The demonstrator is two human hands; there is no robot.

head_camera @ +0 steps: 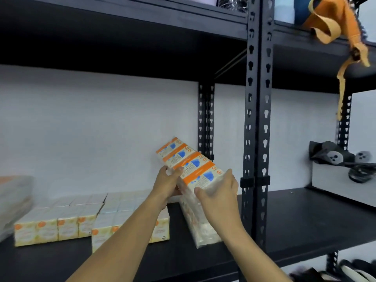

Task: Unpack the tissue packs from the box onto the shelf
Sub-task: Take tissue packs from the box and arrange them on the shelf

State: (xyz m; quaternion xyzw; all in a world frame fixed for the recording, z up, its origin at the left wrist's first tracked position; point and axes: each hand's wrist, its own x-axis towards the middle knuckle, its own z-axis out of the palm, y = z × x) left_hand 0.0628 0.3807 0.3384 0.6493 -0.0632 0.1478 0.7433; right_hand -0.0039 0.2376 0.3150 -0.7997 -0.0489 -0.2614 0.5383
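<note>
A plastic-wrapped tissue pack (188, 159) with orange bands and blue marks is tilted above the black shelf (305, 220). My left hand (165, 185) grips its left side and my right hand (220, 190) grips its near right end. Its lower end rests on or near another wrapped pack (200, 222) lying on the shelf. To the left, two rows of pale yellow tissue packs (61, 220) lie flat on the shelf. The box is not in view.
Black slotted uprights (257, 119) stand just right of my hands. An orange bag (335, 23) hangs from the upper shelf at top right. A white box with dark items (343, 174) sits on the right bay. A blurred wrapped bundle (14, 196) is at far left.
</note>
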